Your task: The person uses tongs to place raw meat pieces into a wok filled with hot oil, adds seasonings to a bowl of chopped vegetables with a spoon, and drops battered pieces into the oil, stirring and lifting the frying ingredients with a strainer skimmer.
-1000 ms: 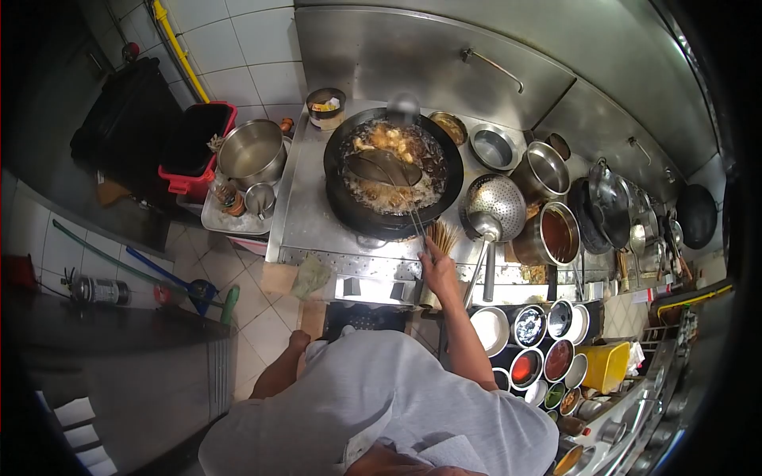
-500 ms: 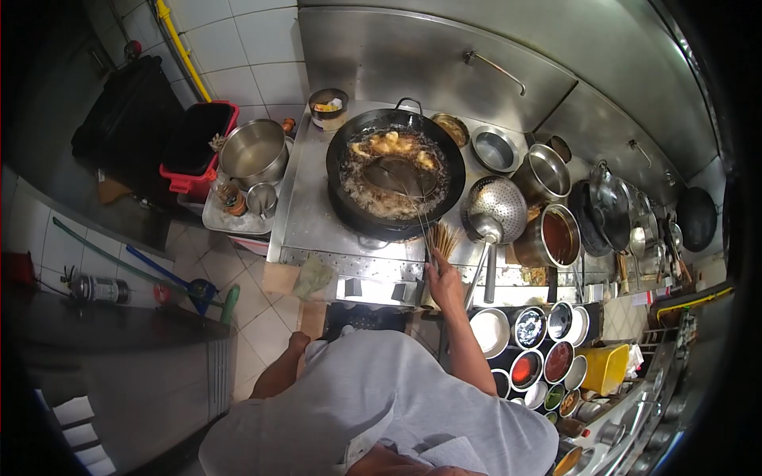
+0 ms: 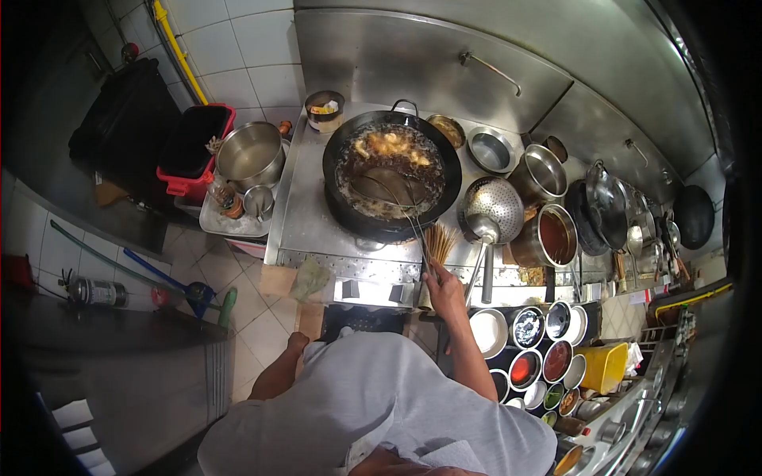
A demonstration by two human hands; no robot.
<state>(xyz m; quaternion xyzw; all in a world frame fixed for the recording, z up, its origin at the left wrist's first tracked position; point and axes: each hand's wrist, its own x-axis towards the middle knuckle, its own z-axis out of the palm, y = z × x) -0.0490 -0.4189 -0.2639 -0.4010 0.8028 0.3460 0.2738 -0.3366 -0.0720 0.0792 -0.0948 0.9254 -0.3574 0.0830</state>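
Observation:
My right hand (image 3: 444, 287) is closed around the long handle of a wire skimmer (image 3: 382, 187). The skimmer's mesh head sits low in the bubbling dark oil of a large black wok (image 3: 332, 190). Golden fried pieces (image 3: 387, 144) float beyond it, toward the far side of the oil. Right by my right hand, the bristles of a bamboo wok brush (image 3: 439, 242) stick up. My left hand (image 3: 298, 341) hangs low beside my waist, curled like a fist; what it holds, if anything, is hidden.
Right of the wok, a perforated ladle (image 3: 492, 208) lies near a pot of reddish-brown sauce (image 3: 558, 238). Several round seasoning containers (image 3: 489, 332) stand close to my right forearm. A steel pot (image 3: 251, 155) rests at left. A greenish cloth (image 3: 311, 278) lies on the stove's front edge.
The skimmer head has drawn back toward me in the oil, leaving a gap from the fried pieces. My right hand has moved slightly nearer my body. The left hand stays put.

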